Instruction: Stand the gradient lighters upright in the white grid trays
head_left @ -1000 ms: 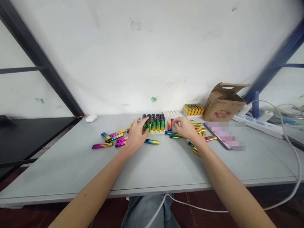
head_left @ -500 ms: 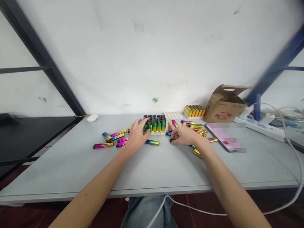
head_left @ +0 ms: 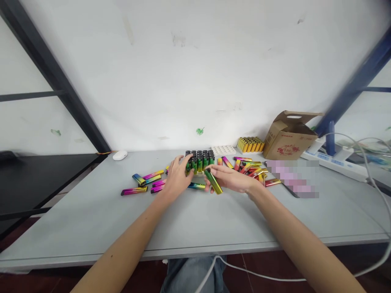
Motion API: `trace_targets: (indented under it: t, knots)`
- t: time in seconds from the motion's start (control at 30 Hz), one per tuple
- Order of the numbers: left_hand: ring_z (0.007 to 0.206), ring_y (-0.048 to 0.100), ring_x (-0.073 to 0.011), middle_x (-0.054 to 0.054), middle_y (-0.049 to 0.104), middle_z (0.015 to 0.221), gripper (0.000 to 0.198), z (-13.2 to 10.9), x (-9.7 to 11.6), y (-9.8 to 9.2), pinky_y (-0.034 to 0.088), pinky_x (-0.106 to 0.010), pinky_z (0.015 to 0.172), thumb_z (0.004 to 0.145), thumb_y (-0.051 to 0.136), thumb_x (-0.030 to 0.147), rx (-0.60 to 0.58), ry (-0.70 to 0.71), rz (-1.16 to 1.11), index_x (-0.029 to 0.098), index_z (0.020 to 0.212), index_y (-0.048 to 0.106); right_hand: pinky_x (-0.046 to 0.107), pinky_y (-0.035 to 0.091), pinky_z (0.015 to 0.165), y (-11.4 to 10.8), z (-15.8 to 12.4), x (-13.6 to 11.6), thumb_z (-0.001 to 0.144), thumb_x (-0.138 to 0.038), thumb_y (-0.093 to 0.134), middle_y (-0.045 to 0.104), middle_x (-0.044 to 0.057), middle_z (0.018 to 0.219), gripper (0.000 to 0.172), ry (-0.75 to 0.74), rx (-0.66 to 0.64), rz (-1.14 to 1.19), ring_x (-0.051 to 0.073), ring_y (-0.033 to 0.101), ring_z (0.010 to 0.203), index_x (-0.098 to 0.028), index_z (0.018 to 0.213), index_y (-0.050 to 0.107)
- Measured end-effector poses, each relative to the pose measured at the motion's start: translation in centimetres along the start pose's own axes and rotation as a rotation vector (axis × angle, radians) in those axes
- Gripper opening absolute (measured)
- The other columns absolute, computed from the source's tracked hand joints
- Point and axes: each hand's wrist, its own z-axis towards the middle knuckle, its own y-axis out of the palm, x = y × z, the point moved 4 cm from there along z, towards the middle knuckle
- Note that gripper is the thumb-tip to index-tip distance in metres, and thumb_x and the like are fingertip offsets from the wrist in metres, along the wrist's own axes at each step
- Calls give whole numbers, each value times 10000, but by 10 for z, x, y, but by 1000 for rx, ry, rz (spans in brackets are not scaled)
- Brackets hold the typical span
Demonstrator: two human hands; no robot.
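Observation:
A green-and-yellow lighter (head_left: 214, 182) is held at a tilt between the fingers of my right hand (head_left: 230, 178), just in front of the rack. My left hand (head_left: 177, 175) curves round the left end of a block of upright green lighters (head_left: 200, 164) with black tops. Its thumb and fingers close on a green lighter (head_left: 187, 167) at that end, partly hidden by them. These lighters stand in rows in a white tray, mostly covered by the hands. Behind my right hand, several red, yellow and pink lighters (head_left: 246, 166) lie in a loose heap.
Pink, yellow and blue lighters (head_left: 134, 190) lie scattered on the left. At the back are an unfilled white tray (head_left: 224, 150), a tray of yellow lighters (head_left: 251, 144) and a cardboard box (head_left: 284, 138). A power strip (head_left: 336, 162) and white cable (head_left: 385, 203) run along the right.
My right hand has picked up the green-and-yellow lighter and brought it left and nearer to me, turning it. My left hand stays at the rack.

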Motion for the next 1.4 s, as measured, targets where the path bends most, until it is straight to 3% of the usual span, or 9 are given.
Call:
trace_targets:
  t: [0.07,0.2,0.33,0.43,0.57,0.73,0.9,1.4]
  knots:
    - [1244,472,-315,-122,485,1320,508,0,0,0,396,-498,1046,880,535,259,2,-2,-1,263,1383,473,332,503,717,7,12,-6,918,-515,485,578,22,843,310,-12,-12,251,173,607,776,-208,884,504]
    - [1230,486,-319,-116,495,1320,492,0,1,1,412,-504,1025,884,524,275,-14,-12,-16,261,1374,477,281,484,628,8,36,-12,954,-498,397,518,2,734,338,-5,51,436,135,533,645,-206,811,487]
    - [1228,488,-314,-114,502,1317,501,0,2,0,403,-493,1038,870,534,262,0,-9,1,254,1368,480,192,324,444,1,44,-10,957,-451,384,380,-49,636,303,-110,124,582,90,318,476,-218,780,464]
    - [1231,481,-320,-121,497,1319,509,-1,3,2,405,-489,1034,877,528,272,3,-2,20,247,1382,467,186,240,409,-9,39,-7,934,-502,362,257,-68,573,343,-194,184,666,96,185,450,-218,778,475]
    - [1209,487,-311,-116,508,1302,529,-1,4,1,399,-472,1035,881,528,277,-11,6,33,247,1403,446,200,283,423,-23,33,-2,900,-556,328,211,-66,532,445,-205,245,701,102,179,456,-219,610,341]
    - [1216,476,-307,-113,503,1308,538,-1,4,0,393,-468,1037,884,525,282,-29,-7,16,257,1413,428,201,210,363,-34,33,0,865,-487,332,169,-80,496,380,-202,396,713,95,107,424,-234,590,266]
    - [1192,489,-307,-120,511,1284,548,-1,4,1,399,-469,1029,888,518,292,-37,-1,21,240,1423,415,202,133,331,-30,34,-2,857,-423,291,142,-89,469,324,-138,493,684,93,60,412,-243,592,243]
    - [1246,471,-317,-106,503,1352,514,1,4,-3,412,-490,1028,883,526,267,-33,-27,23,249,1392,451,205,123,354,-7,38,-1,872,-337,266,179,-94,463,256,-92,417,650,83,68,393,-235,638,266]
